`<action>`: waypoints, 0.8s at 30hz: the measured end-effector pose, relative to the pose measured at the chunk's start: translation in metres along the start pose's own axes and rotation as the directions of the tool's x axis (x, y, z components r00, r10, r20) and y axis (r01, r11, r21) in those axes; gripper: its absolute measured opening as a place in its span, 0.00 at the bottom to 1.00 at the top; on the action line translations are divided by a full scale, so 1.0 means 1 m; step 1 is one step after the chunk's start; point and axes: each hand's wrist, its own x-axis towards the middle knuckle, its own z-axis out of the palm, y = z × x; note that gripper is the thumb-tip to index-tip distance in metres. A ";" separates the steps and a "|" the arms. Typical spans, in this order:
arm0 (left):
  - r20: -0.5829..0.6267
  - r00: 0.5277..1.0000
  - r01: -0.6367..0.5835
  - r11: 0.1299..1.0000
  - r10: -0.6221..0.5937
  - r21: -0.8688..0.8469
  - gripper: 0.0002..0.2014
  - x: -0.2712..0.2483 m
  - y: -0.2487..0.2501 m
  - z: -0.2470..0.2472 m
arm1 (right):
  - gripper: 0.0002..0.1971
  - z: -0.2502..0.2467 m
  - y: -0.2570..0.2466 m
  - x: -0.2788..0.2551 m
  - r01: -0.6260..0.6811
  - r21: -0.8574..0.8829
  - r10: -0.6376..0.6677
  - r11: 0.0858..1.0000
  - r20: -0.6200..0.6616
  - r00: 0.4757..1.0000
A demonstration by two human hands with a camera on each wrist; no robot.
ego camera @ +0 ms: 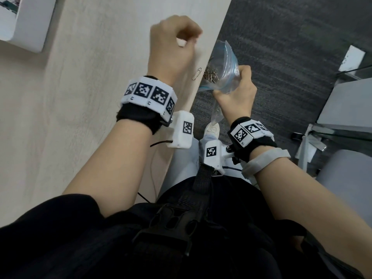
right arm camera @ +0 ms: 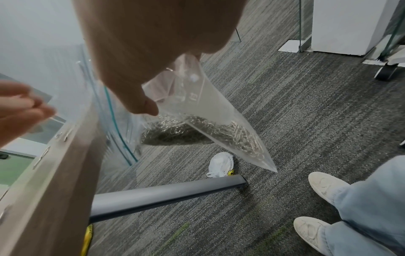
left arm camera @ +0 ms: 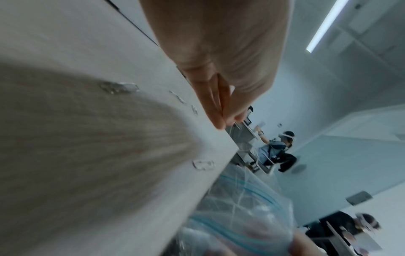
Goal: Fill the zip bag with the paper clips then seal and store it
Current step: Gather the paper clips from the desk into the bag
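My right hand point(ego camera: 237, 77) grips a clear zip bag point(ego camera: 225, 57) with a blue seal strip, holding it just off the table edge point(ego camera: 213, 49) with its mouth toward the table. A heap of silver paper clips point(right arm camera: 197, 131) lies in the bag's lower corner. Over the table near that edge, my left hand point(ego camera: 189, 40) has its fingertips point(left arm camera: 221, 121) pinched on what looks like a thin paper clip. A loose paper clip point(ego camera: 197, 73) lies on the table beside the bag, and several more point(left arm camera: 119, 87) lie farther in.
A white box point(ego camera: 26, 23) stands at the table's far left. Below the bag are grey carpet point(right arm camera: 306, 121), a grey table foot bar point(right arm camera: 166, 194), a white mask point(right arm camera: 220, 164) and my shoes point(right arm camera: 324, 187). Other people point(left arm camera: 278, 152) sit far off.
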 end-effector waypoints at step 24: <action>0.095 0.994 0.024 0.962 -0.052 0.272 0.13 -0.022 -0.025 -0.035 | 0.22 -0.002 -0.004 -0.005 -0.002 -0.001 0.002 1.000 0.018 1.000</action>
